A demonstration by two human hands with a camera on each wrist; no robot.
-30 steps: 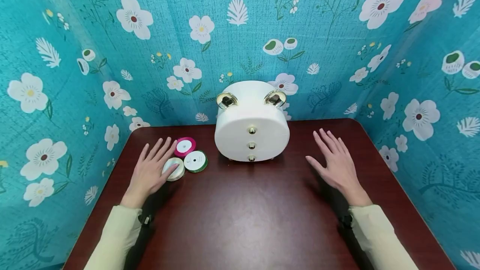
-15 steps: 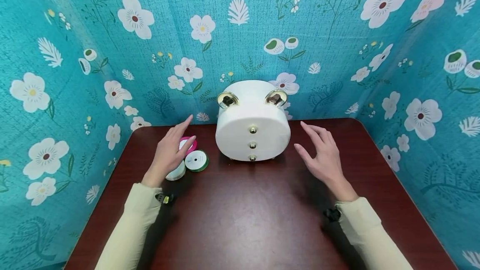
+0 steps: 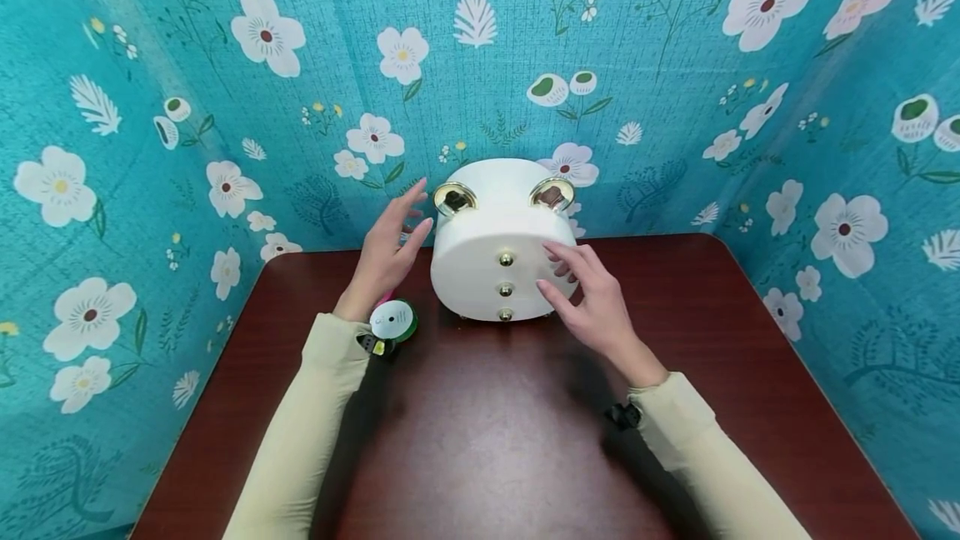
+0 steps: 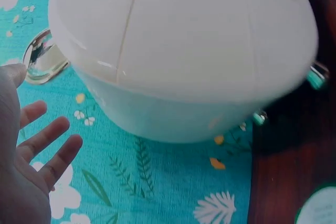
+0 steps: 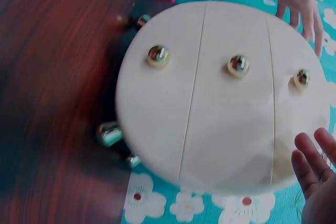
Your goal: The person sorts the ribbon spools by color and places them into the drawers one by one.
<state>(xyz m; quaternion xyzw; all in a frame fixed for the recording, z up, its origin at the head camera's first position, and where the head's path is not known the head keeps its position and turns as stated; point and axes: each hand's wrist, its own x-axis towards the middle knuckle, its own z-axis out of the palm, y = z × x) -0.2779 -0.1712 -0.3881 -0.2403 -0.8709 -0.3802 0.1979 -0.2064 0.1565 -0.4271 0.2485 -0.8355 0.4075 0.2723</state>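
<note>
A white oval drawer box point(image 3: 480, 273) stands at the back of the table, with three gold knobs point(image 3: 506, 290) down its front. Two gold ear-shaped pieces point(image 3: 455, 199) rise from its top. My left hand point(image 3: 388, 244) hovers by the box's left side, fingers spread and holding nothing. Near the left ear, the left wrist view shows that hand point(image 4: 37, 156) apart from the box. In front of the box's right part is my right hand point(image 3: 596, 302), its fingers loosely bent with nothing in them. The right wrist view shows those fingers point(image 5: 310, 156) close to the box front; contact cannot be told.
A green-edged ribbon spool point(image 3: 393, 320) lies left of the box, beneath my left wrist. A pink spool behind it is mostly hidden by the left arm. Flowered blue cloth point(image 3: 315, 90) walls the dark red table point(image 3: 480, 440) at the back and both sides.
Both hands have moved inward to the box, the left one rightward and farther back, the right one leftward. The left arm now covers the cream spool and most of the pink one.
</note>
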